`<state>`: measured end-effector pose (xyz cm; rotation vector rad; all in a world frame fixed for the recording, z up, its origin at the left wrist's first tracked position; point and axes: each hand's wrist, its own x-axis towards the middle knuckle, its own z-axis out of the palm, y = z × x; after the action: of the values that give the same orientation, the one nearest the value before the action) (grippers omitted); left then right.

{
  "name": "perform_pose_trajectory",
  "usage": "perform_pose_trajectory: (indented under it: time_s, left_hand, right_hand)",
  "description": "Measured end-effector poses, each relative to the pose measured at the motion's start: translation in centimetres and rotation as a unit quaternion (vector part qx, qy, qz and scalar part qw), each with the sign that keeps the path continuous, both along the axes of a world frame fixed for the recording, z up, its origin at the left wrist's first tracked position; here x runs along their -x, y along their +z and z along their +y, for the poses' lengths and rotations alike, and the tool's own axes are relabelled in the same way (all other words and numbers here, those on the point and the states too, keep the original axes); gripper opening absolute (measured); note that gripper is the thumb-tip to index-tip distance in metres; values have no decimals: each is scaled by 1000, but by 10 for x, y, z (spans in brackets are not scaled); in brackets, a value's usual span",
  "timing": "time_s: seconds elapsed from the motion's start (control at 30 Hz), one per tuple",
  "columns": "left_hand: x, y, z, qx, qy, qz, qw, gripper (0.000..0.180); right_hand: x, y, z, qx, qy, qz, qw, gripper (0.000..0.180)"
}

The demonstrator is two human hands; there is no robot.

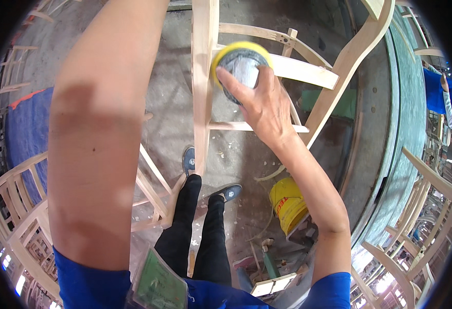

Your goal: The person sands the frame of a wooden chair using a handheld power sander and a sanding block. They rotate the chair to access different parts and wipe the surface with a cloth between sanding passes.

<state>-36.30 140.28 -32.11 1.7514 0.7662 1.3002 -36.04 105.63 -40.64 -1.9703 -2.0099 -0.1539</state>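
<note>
Head view: right hand [262, 100] clamped a round yellow-rimmed sanding pad [240, 64] flat against the upright post [202, 77] of the bare wood chair frame [308, 72]; post's long axis ran straight away from the person. Left hand was out of frame, grip unknown; only the forearm [100, 129] showed left of the post.

Pretty bright, even daylight here, with soft shadows on your left forearm [100, 139] and no harsh glare. Your forearm's so close it's a bit soft, while the grey concrete floor [172, 103] stays sharp. Fisheye bends straight edges near the black rim.
</note>
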Motion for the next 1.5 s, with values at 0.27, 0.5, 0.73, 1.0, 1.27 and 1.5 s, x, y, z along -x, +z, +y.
perform_pose_trajectory:
  time_s: [0.27,0.5,0.73,1.0,1.27,1.5]
  left_hand:
    - [-2,3,-4,-9,34,15,999,51]
    - [-1,-2,-3,-7,32,11,999,53]
    - [-4,0,-7,1,16,15,1000,53]
    - [-5,1,-3,3,45,25,999,51]
    - [-6,-3,3,-11,27,32,999,51]
    - [-4,-7,12,-11,-8,-8,1000,53]
  right_hand:
    - [0,2,4,7,-5,2,1000,68]
    - [-36,7,-33,96,-35,16,995,79]
    - [-38,3,-27,78,-19,3,997,80]
    - [-25,-11,-10,56,32,-8,998,72]
    - [-34,-2,-8,51,3,-1,999,69]
    - [-26,-7,2,30,23,31,999,71]
